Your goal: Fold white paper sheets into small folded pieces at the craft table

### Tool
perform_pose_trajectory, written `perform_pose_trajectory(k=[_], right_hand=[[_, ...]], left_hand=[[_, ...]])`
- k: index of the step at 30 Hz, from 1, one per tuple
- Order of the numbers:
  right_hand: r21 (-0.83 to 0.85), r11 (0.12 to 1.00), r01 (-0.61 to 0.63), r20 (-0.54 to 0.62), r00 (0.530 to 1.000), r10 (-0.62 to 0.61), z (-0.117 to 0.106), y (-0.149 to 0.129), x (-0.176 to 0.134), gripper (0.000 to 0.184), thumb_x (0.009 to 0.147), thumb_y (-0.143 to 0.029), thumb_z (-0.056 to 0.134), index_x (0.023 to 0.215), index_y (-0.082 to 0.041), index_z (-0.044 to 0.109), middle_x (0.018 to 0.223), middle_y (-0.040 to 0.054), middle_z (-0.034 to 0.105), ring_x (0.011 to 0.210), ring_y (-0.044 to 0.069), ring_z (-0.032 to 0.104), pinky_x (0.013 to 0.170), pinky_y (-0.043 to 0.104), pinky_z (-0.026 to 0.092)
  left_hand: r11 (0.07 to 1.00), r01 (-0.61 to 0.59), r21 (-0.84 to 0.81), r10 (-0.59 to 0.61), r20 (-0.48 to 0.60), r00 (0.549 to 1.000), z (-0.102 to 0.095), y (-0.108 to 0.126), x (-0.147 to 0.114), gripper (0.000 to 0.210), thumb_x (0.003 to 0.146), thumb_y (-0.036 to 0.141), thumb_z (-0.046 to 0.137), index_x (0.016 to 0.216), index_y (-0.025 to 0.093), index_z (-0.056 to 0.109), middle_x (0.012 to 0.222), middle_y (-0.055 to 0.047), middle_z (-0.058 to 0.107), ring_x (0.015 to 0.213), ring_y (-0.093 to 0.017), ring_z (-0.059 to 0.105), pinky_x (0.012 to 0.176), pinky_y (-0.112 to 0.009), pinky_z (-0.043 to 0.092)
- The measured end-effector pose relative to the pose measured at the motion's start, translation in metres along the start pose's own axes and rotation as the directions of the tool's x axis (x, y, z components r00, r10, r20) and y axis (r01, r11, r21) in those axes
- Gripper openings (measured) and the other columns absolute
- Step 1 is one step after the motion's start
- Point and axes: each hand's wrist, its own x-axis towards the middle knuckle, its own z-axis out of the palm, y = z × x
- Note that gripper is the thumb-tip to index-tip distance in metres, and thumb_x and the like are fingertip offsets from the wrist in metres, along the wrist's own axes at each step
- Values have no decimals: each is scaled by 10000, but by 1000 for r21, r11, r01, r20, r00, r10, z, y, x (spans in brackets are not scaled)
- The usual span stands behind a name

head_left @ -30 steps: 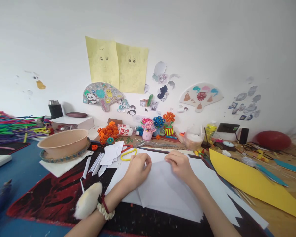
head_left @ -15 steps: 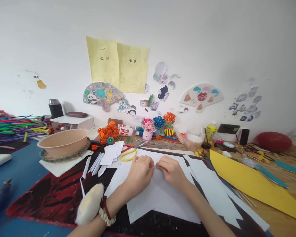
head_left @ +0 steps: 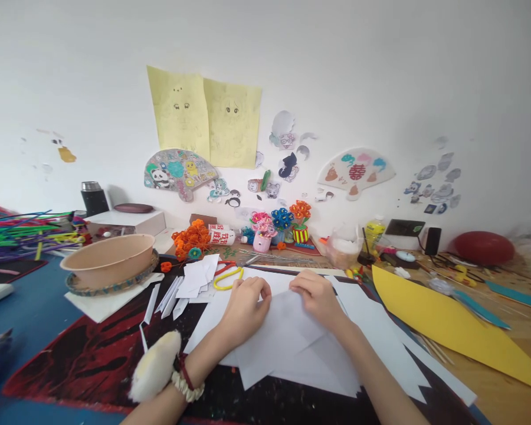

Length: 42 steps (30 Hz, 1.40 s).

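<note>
A white sheet of paper (head_left: 285, 321) is held up at a tilt between my two hands. My left hand (head_left: 246, 306) is closed at its left upper edge, the thumb and bent fingers curled together. With a pinch, my right hand (head_left: 317, 300) grips the upper right edge. Larger white paper (head_left: 323, 375) lies beneath the hands on the dark mat. On my left wrist are a white fluffy pad (head_left: 156, 366) and a pale scrunchie (head_left: 187, 386). Cut paper pieces (head_left: 197, 277) and a yellow loop-shaped handle (head_left: 218, 287) lie beyond my left hand.
A beige basin (head_left: 108, 260) stands at the left, near bundled coloured pipe cleaners (head_left: 30, 233). Pipe-cleaner flowers (head_left: 301, 212) line the back by the wall. At right lie cut white paper (head_left: 380, 330) and a yellow sheet (head_left: 451, 324). Folded paper strips (head_left: 151, 304) rest left of the hands.
My hands have moved apart, the right one to the right and upward. The paper between them shows more of its surface. The view has shifted slightly.
</note>
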Motion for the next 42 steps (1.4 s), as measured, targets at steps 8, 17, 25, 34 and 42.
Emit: perform_pose_trajectory(k=[8,17,25,34,42], right_hand=[[-96,993,-70,-151,987,55,-24,22,-2,252,860,-126,473,676,-200,630,672,31,624,664,185,561,602,302,417],[-197,978,-74,29,996,81,-14,10,0,169,889,-201,543,743,-205,627,730,10,657,716,181,559,726,338,344],[-121,990,-70,22,997,74,-4,-2,1,206,902,-157,503,718,-199,586,706,8,634,702,174,552,720,326,350],[-202,963,-181,-160,976,150,-6,5,-2,199,903,-199,513,724,-200,599,710,11,636,711,186,556,705,330,339],[-154,959,-237,-370,914,167,-6,-36,16,178,894,-235,500,961,-216,665,972,96,637,942,274,560,839,435,397]], left_hand=[[999,43,-25,-44,-52,998,-10,-6,7,102,773,110,475,739,178,544,792,-22,629,775,-181,560,698,-310,358],[999,43,-1,-43,-46,998,-12,-3,5,112,790,127,458,745,181,545,793,-28,635,773,-184,564,716,-324,367],[996,89,-20,-88,46,995,-2,-7,1,113,789,135,459,752,176,558,812,-40,646,744,-180,577,700,-307,399],[972,130,-197,-124,40,991,-2,-2,2,74,835,185,450,814,187,520,762,-12,638,661,-149,581,598,-244,390],[991,79,104,-85,49,995,-4,3,-2,118,905,188,391,884,202,506,830,-23,671,755,-191,627,601,-255,358]])
